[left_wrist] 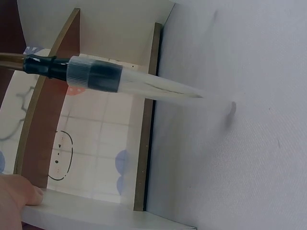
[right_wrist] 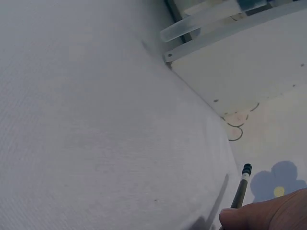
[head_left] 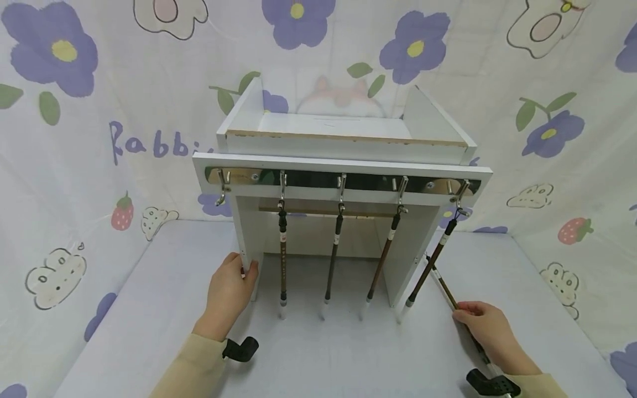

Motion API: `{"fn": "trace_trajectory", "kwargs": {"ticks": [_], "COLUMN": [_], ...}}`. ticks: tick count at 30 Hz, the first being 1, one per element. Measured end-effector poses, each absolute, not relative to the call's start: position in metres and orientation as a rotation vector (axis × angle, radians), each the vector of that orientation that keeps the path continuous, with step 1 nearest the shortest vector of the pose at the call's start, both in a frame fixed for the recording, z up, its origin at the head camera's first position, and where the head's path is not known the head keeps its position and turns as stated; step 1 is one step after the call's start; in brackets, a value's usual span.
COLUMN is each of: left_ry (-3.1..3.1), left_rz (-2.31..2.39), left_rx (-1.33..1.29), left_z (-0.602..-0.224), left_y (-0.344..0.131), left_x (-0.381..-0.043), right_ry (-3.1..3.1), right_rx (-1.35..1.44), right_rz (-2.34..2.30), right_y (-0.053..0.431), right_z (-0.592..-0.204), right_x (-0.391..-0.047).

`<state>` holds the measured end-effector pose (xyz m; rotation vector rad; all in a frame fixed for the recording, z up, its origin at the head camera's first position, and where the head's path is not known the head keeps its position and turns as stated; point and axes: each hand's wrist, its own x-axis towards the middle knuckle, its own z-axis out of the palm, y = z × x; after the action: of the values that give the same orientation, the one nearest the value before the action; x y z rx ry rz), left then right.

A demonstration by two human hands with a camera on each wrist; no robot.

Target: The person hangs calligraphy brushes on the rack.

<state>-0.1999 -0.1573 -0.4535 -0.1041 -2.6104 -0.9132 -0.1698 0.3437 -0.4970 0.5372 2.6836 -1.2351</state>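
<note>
A white wooden rack (head_left: pixel 343 149) stands before me, with a row of metal hooks along its front strip. Several calligraphy brushes hang tip down from the hooks, among them a brown brush (head_left: pixel 383 257) and, at the far right, a dark brown brush (head_left: pixel 430 262). My left hand (head_left: pixel 228 293) grips the rack's left side panel, its thumb on the front edge. To the right of the rack, my right hand (head_left: pixel 485 329) pinches another brush (head_left: pixel 445 287) by its handle. That brush slants over the table, and its looped end points away from me.
A mirrored strip (head_left: pixel 318 179) backs the hooks, the leftmost hook (head_left: pixel 221 190) included. In the left wrist view a clear cap covers a hanging brush's tip (left_wrist: pixel 163 88). The white table (head_left: pixel 348 354) meets a patterned cloth (head_left: pixel 149 99) behind and at both sides.
</note>
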Motion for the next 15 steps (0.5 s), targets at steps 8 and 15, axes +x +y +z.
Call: {"fn": "trace_trajectory", "kwargs": {"ticks": [8, 15], "left_ry": [-2.629, -2.606], "left_rz": [-0.931, -0.927], "left_rx": [-0.109, -0.120], "left_z": [-0.456, -0.455], "left_y": [-0.156, -0.158], "left_x": [-0.200, -0.201], "right_ry": [2.616, 2.625], "right_rx": [0.542, 0.524], "right_rz": [-1.316, -1.413], "right_y": [0.357, 0.359], "right_z": [-0.490, -0.473], "right_x": [-0.162, -0.155]}}
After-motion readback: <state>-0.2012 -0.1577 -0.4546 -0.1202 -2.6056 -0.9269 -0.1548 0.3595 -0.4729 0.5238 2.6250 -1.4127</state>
